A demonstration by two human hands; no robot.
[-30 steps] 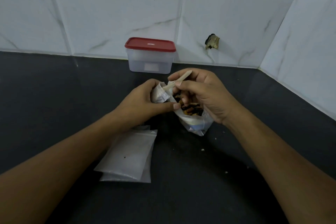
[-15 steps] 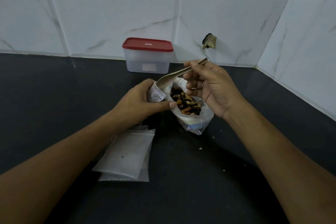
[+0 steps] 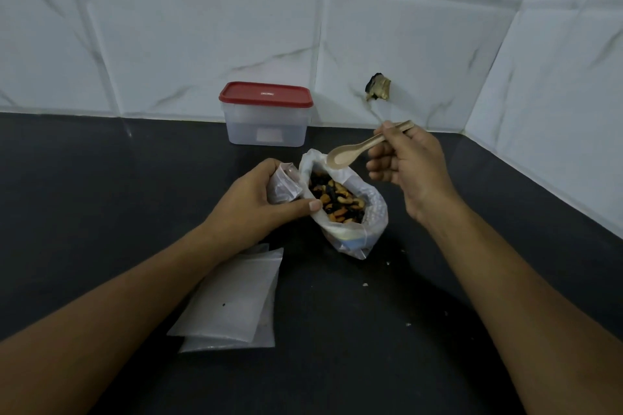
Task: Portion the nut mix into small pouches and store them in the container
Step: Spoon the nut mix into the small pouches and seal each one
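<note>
On the dark bench (image 3: 101, 199): one open clear plastic bag of nut mix (image 3: 371, 212), one pale wooden spoon (image 3: 347, 155), one red-lidded clear plastic container (image 3: 266, 125) by the wall, lid on.
The left hand (image 3: 256, 202) has its fingers curled round one small clear pouch (image 3: 285, 185), just beside the bag; two flat empty pouches (image 3: 232, 300) lie stacked under that forearm. The right hand (image 3: 411, 168) pinches the spoon's handle, bowl empty above the bag's far rim; half a second ago it tipped at the pouch's mouth.
</note>
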